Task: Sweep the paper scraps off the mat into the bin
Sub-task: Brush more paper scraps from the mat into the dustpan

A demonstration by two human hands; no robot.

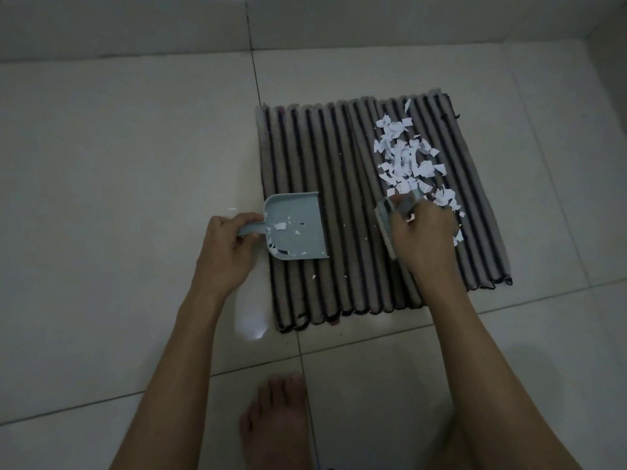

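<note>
The left hand (226, 245) grips the handle of a pale blue dustpan (296, 228), whose open edge rests on the left part of the striped mat (325, 184), a few scraps inside it. The right hand (422, 237) is curled round a small brush (386, 225) on the mat, just beside the white paper scraps (407, 157) heaped on the mat's right half. The mat lies on the tiled floor (129, 137).

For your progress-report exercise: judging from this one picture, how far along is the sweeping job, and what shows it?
Early on. Done: a few scraps already lie in the dustpan, which the left hand holds by its handle at the mat's left edge. In hand: the right hand grips a small brush beside the main pile of paper scraps. Left: nearly the whole pile, stray bits on mat and floor, and emptying; no bin is in view.
</note>
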